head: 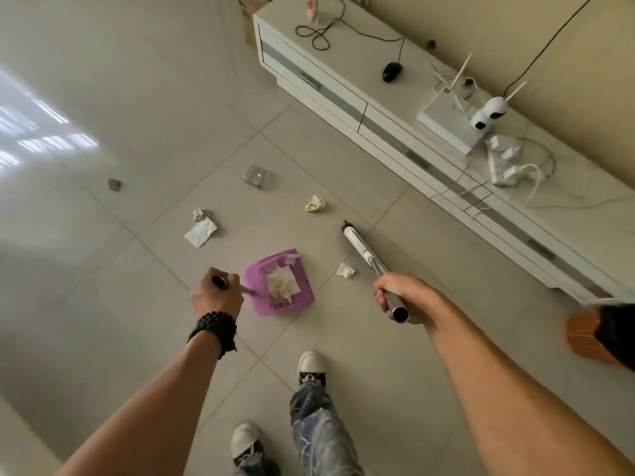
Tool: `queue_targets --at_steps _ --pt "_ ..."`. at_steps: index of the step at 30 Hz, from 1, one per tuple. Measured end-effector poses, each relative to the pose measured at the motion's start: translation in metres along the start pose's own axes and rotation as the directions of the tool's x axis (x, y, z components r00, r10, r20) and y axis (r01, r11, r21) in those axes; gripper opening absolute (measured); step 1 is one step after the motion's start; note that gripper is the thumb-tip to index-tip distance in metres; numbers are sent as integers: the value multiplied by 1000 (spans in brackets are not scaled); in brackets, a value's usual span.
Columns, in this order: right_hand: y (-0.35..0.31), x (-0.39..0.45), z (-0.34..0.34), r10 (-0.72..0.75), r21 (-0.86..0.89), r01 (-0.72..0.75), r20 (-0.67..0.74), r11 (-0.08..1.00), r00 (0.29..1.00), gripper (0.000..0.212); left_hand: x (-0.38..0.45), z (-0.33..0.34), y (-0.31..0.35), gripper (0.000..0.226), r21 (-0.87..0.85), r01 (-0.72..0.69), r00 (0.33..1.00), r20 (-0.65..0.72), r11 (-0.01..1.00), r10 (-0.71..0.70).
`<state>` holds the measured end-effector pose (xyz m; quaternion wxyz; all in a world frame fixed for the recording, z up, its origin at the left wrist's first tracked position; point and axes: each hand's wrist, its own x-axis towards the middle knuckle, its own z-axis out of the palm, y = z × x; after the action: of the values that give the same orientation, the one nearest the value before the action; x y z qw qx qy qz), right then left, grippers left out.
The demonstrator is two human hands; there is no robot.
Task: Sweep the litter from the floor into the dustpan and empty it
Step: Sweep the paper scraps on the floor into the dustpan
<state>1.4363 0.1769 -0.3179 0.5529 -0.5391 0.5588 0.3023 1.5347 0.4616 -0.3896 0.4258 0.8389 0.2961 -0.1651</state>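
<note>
My left hand (216, 292) grips the long handle of a pink dustpan (302, 298) standing on the tiled floor, with crumpled tissue (281, 285) inside it. In my right hand (398, 295) is the metal handle of a broom; its white head (357, 242) rests on the floor right of the dustpan. A small paper scrap (345, 270) lies between pan and broom. Farther off lie a yellow wad (315, 203), a flat white paper (201, 232) with a grey wad (200, 214) beside it, a clear wrapper (256, 175) and a dark scrap (114, 184).
A low white cabinet (343, 94) runs along the right wall, carrying a mouse, router, camera, power strip and cables. An orange ribbed object (584, 334) sits at the right edge. My two shoes (311, 367) stand on the tiles behind the dustpan.
</note>
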Motion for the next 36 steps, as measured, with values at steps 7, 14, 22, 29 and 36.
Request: queue_targets --at_steps 7,14,22,29,36 --pt "-7 8 31 33 298 -116 268 948 963 27 -6 39 27 12 5 16 1000 15 1000 -16" --pt "-80 -18 25 -4 363 -108 293 925 956 30 21 24 41 9 -112 110 993 -37 988 -115" --pt "-178 4 77 -166 83 169 -38 982 985 27 105 -11 87 13 -42 38 999 -22 998 -39" --pt "-211 76 121 -94 -60 88 -115 994 989 19 164 -16 96 17 -1 -23 999 36 1000 23" --pt "-201 63 176 59 33 -62 78 998 995 18 180 -13 121 15 -1 -11 997 81 1000 11"
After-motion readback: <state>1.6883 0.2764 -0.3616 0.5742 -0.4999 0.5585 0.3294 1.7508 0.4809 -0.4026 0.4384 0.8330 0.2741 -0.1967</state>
